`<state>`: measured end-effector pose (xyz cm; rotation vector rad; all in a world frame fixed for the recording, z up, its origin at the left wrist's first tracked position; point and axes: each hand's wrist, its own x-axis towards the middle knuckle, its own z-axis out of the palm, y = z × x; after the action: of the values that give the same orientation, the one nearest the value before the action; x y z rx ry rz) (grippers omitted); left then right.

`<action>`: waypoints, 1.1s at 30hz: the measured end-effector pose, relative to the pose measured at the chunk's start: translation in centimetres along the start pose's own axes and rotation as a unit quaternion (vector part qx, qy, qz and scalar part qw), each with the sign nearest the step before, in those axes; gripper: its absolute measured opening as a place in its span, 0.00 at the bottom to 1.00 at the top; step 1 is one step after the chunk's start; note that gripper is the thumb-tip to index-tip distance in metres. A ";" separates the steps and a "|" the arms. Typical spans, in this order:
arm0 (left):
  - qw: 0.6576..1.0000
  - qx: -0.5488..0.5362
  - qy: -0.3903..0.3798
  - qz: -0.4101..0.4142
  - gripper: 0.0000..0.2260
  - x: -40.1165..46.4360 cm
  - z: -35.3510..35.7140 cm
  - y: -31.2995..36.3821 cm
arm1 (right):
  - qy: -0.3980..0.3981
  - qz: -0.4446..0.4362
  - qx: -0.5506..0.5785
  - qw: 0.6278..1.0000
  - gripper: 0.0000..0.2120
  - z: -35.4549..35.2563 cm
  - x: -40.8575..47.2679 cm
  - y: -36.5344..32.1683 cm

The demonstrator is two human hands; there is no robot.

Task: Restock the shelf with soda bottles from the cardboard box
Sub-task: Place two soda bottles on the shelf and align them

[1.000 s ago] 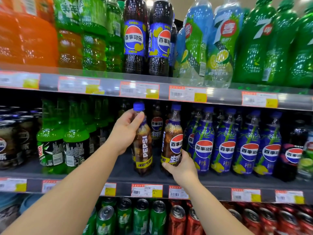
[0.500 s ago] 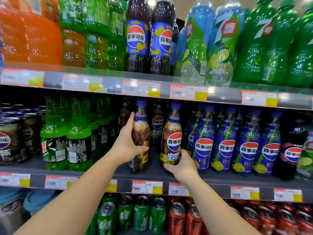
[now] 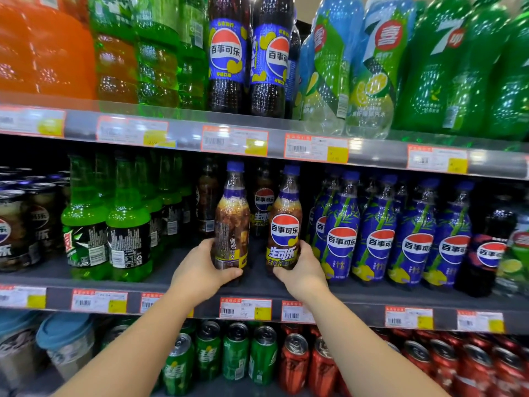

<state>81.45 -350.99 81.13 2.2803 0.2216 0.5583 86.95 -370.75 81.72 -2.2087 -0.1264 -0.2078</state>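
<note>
On the far left of the middle shelf, dark cans are standing in rows, and just beside them green bottles with black labels are lining the front edge. Next to these, the left hand is gripping the lower part of a cola bottle, with the thumb curling across the front near its base and the fingers wrapping behind; this left-hand bottle is standing upright on the shelf with its barcode side turned outward. Just to its right, the right hand is holding a second cola bottle low on its body, fingers curling round the left side near the base, with its round red, white and blue logo and yellow band facing forward. The two bottles are standing side by side, near each other but apart, and more of the same kind are showing behind them. Further right, blue-labelled bottles are filling the row, and a dark bottle is standing near the far end. Price tags are running along the shelf edge, and green cans and red cans are sitting below.
</note>
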 end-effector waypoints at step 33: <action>0.999 0.028 0.030 0.007 0.30 0.0 0.9 -0.8 | 0.041 0.045 0.053 0.997 0.31 2.4 6.5 0.1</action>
<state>81.84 -351.02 79.99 2.3224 0.2529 0.6359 93.55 -368.79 81.45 -2.0910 0.0085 -0.2365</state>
